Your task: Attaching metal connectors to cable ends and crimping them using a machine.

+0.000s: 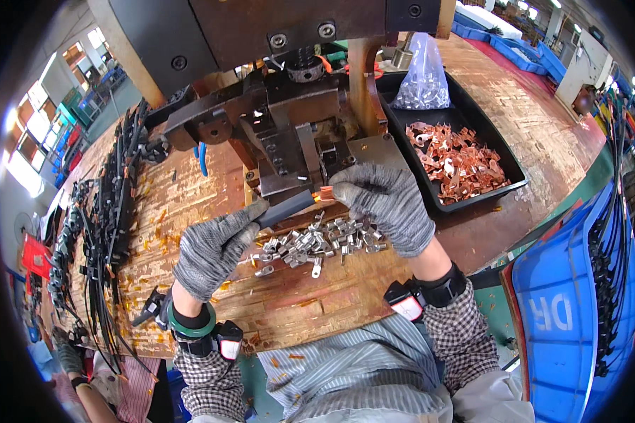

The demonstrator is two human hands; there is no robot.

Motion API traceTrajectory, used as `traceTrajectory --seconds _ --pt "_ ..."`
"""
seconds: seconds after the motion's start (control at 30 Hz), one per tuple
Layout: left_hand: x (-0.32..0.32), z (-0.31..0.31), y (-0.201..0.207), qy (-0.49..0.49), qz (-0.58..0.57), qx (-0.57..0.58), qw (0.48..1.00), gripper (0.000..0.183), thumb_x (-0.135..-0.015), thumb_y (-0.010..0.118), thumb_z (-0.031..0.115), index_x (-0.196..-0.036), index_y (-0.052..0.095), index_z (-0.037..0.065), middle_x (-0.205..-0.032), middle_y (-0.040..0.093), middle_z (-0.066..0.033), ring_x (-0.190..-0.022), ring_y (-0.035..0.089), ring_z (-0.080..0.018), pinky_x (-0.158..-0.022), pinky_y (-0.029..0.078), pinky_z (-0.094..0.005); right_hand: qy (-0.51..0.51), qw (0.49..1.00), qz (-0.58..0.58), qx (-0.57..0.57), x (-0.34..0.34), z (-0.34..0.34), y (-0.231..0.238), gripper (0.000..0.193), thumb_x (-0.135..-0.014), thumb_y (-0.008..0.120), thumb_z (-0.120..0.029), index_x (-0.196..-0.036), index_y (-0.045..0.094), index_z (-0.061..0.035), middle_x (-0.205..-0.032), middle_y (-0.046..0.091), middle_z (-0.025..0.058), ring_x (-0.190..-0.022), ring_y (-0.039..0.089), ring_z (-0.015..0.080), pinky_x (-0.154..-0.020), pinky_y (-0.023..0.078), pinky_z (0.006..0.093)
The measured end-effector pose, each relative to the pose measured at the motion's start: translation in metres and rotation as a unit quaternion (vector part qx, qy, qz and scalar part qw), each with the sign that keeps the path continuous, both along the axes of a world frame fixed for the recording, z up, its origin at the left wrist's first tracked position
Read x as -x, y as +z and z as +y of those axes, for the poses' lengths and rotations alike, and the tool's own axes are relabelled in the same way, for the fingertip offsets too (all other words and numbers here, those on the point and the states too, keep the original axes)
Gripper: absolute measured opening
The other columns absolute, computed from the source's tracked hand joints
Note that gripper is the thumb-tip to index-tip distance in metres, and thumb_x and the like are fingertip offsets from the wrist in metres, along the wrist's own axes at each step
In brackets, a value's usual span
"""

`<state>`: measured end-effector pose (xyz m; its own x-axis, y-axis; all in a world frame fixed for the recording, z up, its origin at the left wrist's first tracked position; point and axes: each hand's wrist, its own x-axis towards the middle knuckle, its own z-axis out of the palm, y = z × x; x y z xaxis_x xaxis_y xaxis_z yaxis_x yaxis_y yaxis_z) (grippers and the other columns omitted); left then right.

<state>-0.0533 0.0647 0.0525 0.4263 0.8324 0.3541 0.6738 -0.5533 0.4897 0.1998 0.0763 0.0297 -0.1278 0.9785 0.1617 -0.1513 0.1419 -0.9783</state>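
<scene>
My left hand [215, 252], in a grey knit glove, is closed around a thick black cable [287, 207]. Orange-coloured wire shows at the cable's right end, beside a small copper piece [325, 193]. My right hand [391, 204], gloved alike, pinches at that copper piece, and its fingertips partly hide it. Both hands are just in front of the dark metal die of a press [282, 158]. Below them on the worn wooden bench lies a loose pile of silvery cable lugs [321, 241].
A black tray [483, 201] at right holds copper pieces [455, 162] and a clear bag of silvery parts [423, 88]. Bundled black cables [113, 197] lie along the left. A blue crate [554, 303] stands right of me. Another person's gloved hand [67, 352] shows at lower left.
</scene>
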Motion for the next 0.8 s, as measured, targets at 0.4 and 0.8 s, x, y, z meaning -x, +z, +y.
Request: traceTrajectory --seconds 0.4,0.8 --pt "0.005 0.023 0.009 0.015 0.034 0.012 0.999 0.028 -0.08 0.057 0.013 -0.108 0.06 0.01 -0.086 0.064 -0.0126 -0.074 0.064 -0.0227 -0.067 0.049 -0.0273 0.088 0.995 0.048 0.002 -0.02 0.037 0.004 0.014 -0.083 0.055 -0.007 -0.095 0.059 -0.0004 -0.079 0.06 0.0039 -0.067 0.057 0.0088 -0.057 0.051 0.0215" --pt "0.006 0.03 0.01 0.033 0.04 0.01 0.999 0.026 -0.081 0.057 0.009 -0.107 0.059 0.004 -0.085 0.065 -0.0129 -0.073 0.061 -0.0141 -0.07 0.047 -0.0256 0.086 0.991 0.1 0.023 -0.011 0.056 0.002 0.013 -0.081 0.057 -0.005 -0.091 0.059 0.0024 -0.076 0.062 0.0078 -0.059 0.059 0.0111 -0.053 0.052 0.0214"
